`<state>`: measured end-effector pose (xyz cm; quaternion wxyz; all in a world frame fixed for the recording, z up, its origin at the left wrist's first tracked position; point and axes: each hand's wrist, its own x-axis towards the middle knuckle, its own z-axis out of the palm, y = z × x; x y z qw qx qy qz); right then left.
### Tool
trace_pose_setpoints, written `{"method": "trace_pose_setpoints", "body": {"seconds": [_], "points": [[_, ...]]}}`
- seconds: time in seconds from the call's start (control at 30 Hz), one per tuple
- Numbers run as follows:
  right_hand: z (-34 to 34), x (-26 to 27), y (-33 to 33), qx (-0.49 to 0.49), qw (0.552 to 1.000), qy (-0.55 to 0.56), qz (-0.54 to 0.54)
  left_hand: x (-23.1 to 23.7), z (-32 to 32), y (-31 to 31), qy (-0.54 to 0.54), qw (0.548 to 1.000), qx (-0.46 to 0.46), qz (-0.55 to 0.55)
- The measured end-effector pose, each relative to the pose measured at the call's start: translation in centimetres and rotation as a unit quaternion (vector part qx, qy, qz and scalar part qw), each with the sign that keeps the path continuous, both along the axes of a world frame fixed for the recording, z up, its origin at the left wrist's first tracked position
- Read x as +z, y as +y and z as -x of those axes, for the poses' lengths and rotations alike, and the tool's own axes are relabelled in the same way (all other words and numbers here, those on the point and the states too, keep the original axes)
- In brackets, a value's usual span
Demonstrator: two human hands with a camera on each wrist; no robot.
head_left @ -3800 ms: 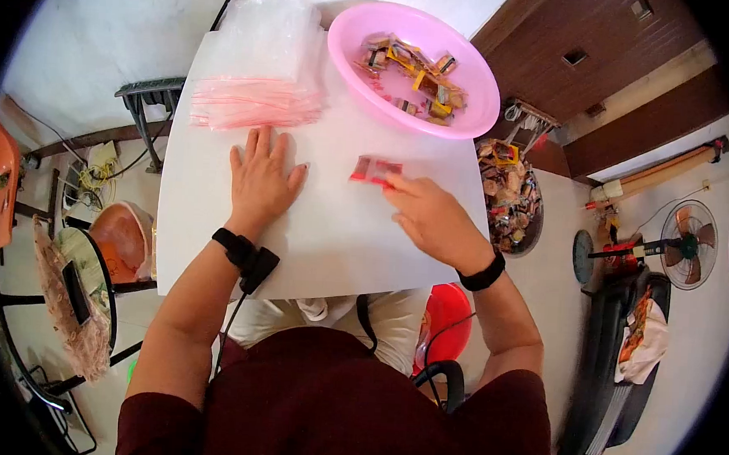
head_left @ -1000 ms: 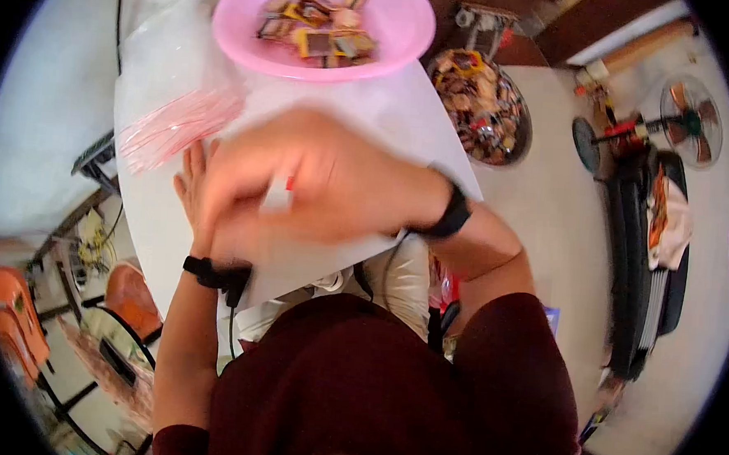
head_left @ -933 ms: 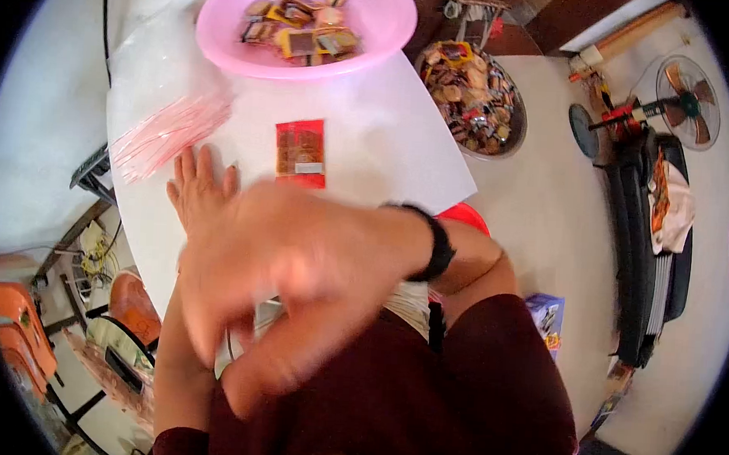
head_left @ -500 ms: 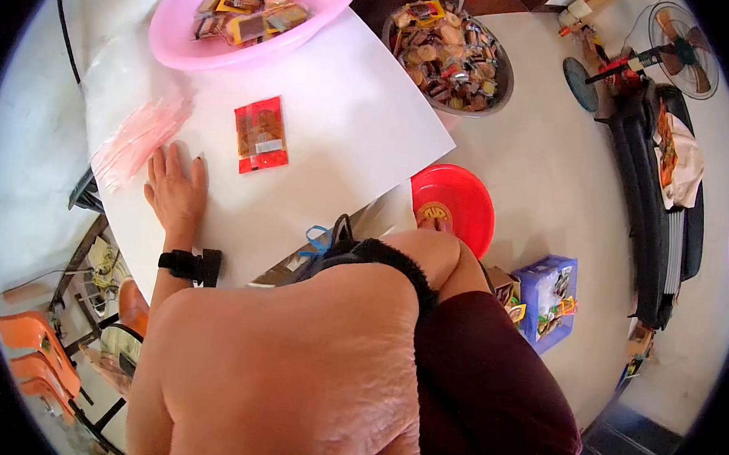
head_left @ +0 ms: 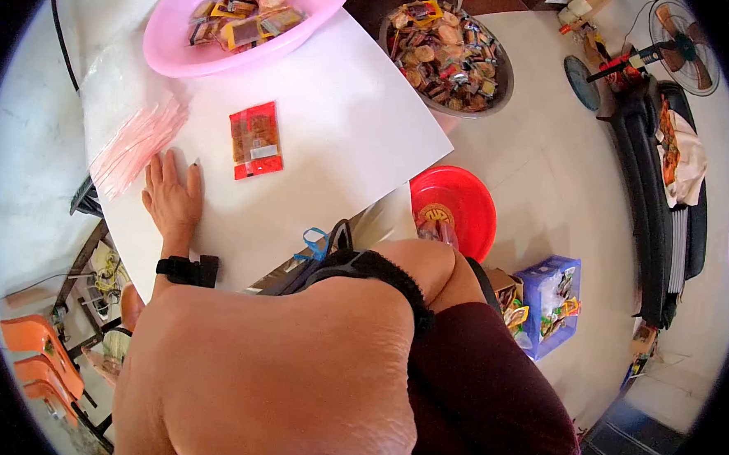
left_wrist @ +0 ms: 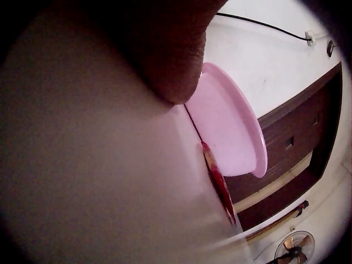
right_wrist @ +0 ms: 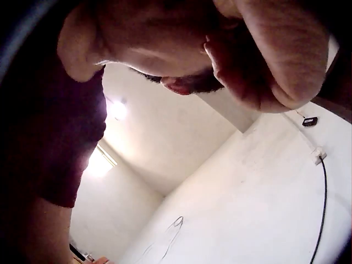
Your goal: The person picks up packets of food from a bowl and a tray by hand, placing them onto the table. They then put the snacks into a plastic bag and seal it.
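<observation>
My left hand [head_left: 172, 201] lies palm down on the white table [head_left: 345, 119], its fingers spread beside a stack of clear plastic bags [head_left: 138, 146] with pink strips. To its right a red-edged snack packet [head_left: 256, 141] with a clear middle lies flat, apart from the fingers. The left wrist view shows the packet [left_wrist: 219, 187] edge-on before the pink basin [left_wrist: 231, 126]. Close to the head camera, the back of my right hand [head_left: 275, 363] fills the lower part of the view, its fingers hidden. In the right wrist view, the right hand [right_wrist: 280, 60] is up near the person's face.
A pink basin [head_left: 183, 63] with several wrapped snacks stands at the table's back. Beyond the right edge are a dark tub [head_left: 508, 87] full of packets, a red basin [head_left: 481, 209] and a blue crate [head_left: 574, 313]. A fan [head_left: 683, 46] stands farther right.
The right hand, which held the red packet over the table, has let it go there and risen to the head. The left hand stays on the table; the head view has shifted right.
</observation>
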<state>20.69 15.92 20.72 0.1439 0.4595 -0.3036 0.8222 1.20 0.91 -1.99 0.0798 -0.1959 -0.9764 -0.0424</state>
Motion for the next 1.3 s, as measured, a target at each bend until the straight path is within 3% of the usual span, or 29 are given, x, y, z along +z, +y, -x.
{"method": "trace_pose_setpoints", "body": {"seconds": [0.43,0.67,0.77,0.87,0.9,0.97,1.03,1.07,1.13,1.3], "points": [[-0.2,-0.7,1.1,-0.033,0.998,-0.020,-0.054,-0.4,0.2,-0.3,0.015,1.000,-0.010,0.016],[-1.2,-1.5,3.8,-0.118,0.971,-0.070,-0.195,-0.5,0.3,-0.2,0.014,1.000,-0.009,0.006],[-1.2,-2.5,9.2,-0.257,0.905,-0.157,-0.300,-0.6,0.4,-0.5,0.015,1.000,-0.015,0.007],[0.6,-5.0,18.9,-0.409,0.788,-0.305,-0.344,-0.6,0.3,-0.5,0.011,1.000,-0.021,0.004],[1.5,-6.4,22.6,-0.450,0.735,-0.360,-0.357,-0.4,0.2,-0.3,0.008,1.000,-0.019,0.011],[3.7,-10.7,30.9,-0.539,0.632,-0.331,-0.448,-0.1,0.0,-0.2,0.002,1.000,-0.012,0.026],[6.0,-18.1,37.7,-0.542,0.538,-0.435,-0.477,-0.5,0.4,-0.4,0.002,1.000,-0.012,0.022],[6.3,-18.5,38.3,-0.553,0.423,-0.461,-0.550,-0.7,0.5,-0.6,0.001,1.000,-0.012,0.020],[8.0,-24.8,41.2,-0.491,0.446,-0.476,-0.577,-0.8,0.6,-0.9,-0.003,1.000,-0.017,0.009],[11.7,-37.9,42.7,-0.479,0.413,-0.457,-0.625,-0.4,0.4,-0.8,-0.009,0.999,-0.033,-0.006]]}}
